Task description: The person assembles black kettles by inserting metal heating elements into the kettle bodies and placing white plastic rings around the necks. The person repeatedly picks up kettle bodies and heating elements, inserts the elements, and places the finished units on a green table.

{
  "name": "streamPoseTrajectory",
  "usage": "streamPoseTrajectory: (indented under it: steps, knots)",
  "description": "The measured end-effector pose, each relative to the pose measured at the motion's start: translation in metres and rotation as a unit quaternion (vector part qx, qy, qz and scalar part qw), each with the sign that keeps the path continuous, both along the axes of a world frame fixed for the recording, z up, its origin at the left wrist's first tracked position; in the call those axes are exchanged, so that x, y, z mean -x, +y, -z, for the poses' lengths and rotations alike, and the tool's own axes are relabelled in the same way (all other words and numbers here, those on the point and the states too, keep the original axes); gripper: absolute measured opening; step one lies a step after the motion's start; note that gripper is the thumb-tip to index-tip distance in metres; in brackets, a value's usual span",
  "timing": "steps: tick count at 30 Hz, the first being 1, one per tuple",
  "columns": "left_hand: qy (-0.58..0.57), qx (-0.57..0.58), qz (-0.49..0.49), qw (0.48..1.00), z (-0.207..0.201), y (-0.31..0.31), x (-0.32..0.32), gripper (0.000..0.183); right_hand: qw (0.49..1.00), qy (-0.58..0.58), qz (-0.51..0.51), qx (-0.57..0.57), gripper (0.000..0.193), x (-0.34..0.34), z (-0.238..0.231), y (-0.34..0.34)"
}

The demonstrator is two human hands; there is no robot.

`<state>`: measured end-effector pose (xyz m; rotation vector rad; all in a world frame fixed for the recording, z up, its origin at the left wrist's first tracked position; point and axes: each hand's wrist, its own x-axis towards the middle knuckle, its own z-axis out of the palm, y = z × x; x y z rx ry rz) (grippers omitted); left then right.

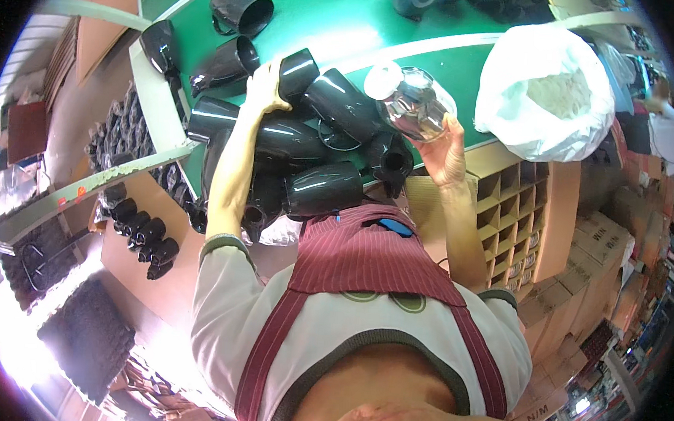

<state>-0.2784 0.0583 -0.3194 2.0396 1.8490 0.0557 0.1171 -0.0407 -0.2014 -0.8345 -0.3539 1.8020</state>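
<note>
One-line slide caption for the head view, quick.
Left hand rests on a pile of glossy black plastic mugs on the green table; right hand lifts a shiny silver metal cup.

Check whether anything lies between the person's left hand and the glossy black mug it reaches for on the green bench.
Nothing visible does. The left hand already rests against the glossy black mug atop the heap of black mugs. The right hand separately holds a shiny silver cup.
</note>
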Motion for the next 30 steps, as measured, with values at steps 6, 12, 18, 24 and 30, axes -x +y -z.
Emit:
streamPoseTrajectory:
  steps: [6, 12, 18, 24, 30]
  knots:
    - [-0.051, -0.205, 0.017, 0.977, -0.076, -0.004, -0.022, 0.122, 0.999, -0.014, 0.022, -0.023, 0.061, -0.001, -0.011, -0.007]
    - [-0.075, -0.290, 0.204, 0.932, -0.258, -0.050, -0.082, 0.108, 0.998, -0.032, 0.014, -0.045, 0.062, -0.011, -0.008, -0.013]
    - [0.182, -0.373, 0.362, 0.835, -0.289, -0.086, -0.206, 0.045, 0.997, 0.005, -0.001, -0.072, 0.064, 0.012, -0.039, -0.023]
    - [0.329, -0.395, 0.390, 0.764, -0.298, -0.118, -0.266, 0.045, 0.965, 0.168, -0.137, -0.148, 0.055, -0.052, 0.001, -0.059]
    - [0.311, -0.416, 0.415, 0.747, -0.303, -0.136, -0.293, 0.046, 0.982, 0.119, -0.045, -0.137, 0.051, -0.063, -0.018, -0.055]
